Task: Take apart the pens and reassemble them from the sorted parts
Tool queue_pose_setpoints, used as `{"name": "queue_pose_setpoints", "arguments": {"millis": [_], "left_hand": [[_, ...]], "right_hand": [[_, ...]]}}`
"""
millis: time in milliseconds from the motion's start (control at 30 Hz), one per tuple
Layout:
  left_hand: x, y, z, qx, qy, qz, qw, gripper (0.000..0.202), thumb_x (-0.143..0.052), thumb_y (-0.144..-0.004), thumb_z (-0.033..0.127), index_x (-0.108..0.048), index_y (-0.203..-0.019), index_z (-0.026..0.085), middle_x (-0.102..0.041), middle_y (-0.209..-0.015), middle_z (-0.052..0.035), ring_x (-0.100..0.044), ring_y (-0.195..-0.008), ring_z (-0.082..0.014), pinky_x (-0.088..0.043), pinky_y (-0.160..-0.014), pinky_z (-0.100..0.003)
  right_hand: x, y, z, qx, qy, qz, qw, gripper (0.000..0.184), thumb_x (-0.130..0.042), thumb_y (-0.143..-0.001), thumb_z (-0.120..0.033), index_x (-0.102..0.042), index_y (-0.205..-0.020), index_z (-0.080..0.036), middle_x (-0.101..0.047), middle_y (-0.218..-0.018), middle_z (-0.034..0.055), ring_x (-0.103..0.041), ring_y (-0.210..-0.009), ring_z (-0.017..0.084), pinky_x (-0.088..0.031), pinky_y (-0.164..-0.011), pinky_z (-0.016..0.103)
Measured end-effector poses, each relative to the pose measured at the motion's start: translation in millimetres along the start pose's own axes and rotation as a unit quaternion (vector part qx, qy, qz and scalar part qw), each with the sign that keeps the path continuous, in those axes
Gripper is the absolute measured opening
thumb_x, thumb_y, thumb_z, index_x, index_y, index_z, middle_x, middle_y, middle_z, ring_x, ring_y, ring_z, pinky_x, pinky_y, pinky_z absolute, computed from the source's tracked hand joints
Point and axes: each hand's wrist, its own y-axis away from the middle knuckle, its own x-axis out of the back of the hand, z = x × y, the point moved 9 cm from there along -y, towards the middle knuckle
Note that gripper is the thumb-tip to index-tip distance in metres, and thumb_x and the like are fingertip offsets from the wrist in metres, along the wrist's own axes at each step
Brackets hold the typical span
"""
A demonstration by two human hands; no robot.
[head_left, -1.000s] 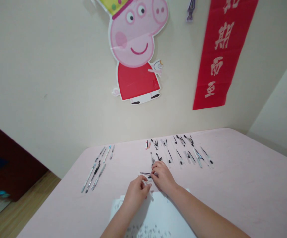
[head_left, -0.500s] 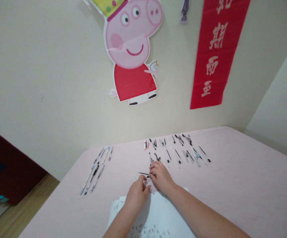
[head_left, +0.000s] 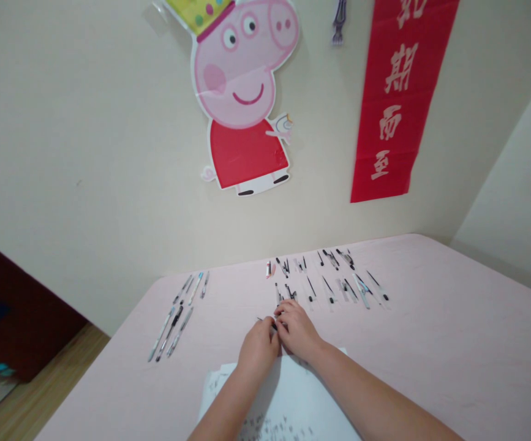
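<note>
My left hand [head_left: 259, 344] is closed at the near middle of the table, its fingertips on a dark pen part [head_left: 274, 326]. A thin dark tip sticks out to the left beyond those fingers. Right against it is my right hand [head_left: 298, 329], fingers curled and pressed together; what they pinch is mostly hidden. Just beyond the right hand lie taken-apart pens [head_left: 291, 293] with dark refills and clear barrels. Below both wrists are sheets of paper [head_left: 288, 398] with handwriting.
Two rows of pen parts [head_left: 348, 288] spread across the back right of the pink-covered table [head_left: 430, 355]. Several whole pens [head_left: 171, 331] lie at the left. Behind the table stands a wall with a pig cutout [head_left: 249, 150] and a red banner [head_left: 394, 122].
My left hand has moved up and slightly right, closing over the pen parts that lay in view beside it. My right hand has stayed almost in place. The view has shifted slightly.
</note>
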Motion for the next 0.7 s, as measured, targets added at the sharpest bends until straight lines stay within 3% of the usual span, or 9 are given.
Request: {"name": "queue_pose_setpoints", "arguments": {"millis": [333,567,700], "left_hand": [[-0.4,-10,-3,0.001,-0.018,0.018,1.0,0.021,-0.042,-0.085,0.019,-0.059,-0.097,0.017,-0.062,-0.091,-0.0078,-0.059,-0.083,-0.0189,-0.038,-0.071,-0.027],[6.7,-17,-13,-0.016,-0.036,0.003,0.999,0.019,-0.046,-0.083,0.015,-0.062,-0.093,0.019,-0.059,-0.091,-0.0054,-0.058,-0.085,-0.0168,-0.039,-0.074,-0.024],[14.7,-21,-19,-0.025,-0.037,0.0,0.999,0.022,-0.046,-0.084,0.014,-0.065,-0.093,0.019,-0.059,-0.094,-0.0058,-0.059,-0.088,-0.0154,-0.04,-0.077,-0.022]], "right_hand": [[-1,0,-2,0.004,-0.002,-0.006,1.0,0.022,-0.054,-0.074,-0.005,-0.07,-0.065,-0.016,-0.067,-0.089,0.0069,-0.051,-0.1,0.022,-0.041,-0.094,0.035],[-10,2,-8,0.039,0.0,-0.05,0.998,0.025,-0.053,-0.076,-0.006,-0.073,-0.084,-0.016,-0.069,-0.092,0.0063,-0.052,-0.102,0.021,-0.037,-0.101,0.037],[-10,2,-10,0.047,0.002,-0.052,0.998,0.026,-0.052,-0.076,-0.004,-0.073,-0.085,-0.016,-0.069,-0.091,0.0064,-0.053,-0.101,0.021,-0.037,-0.101,0.037]]}}
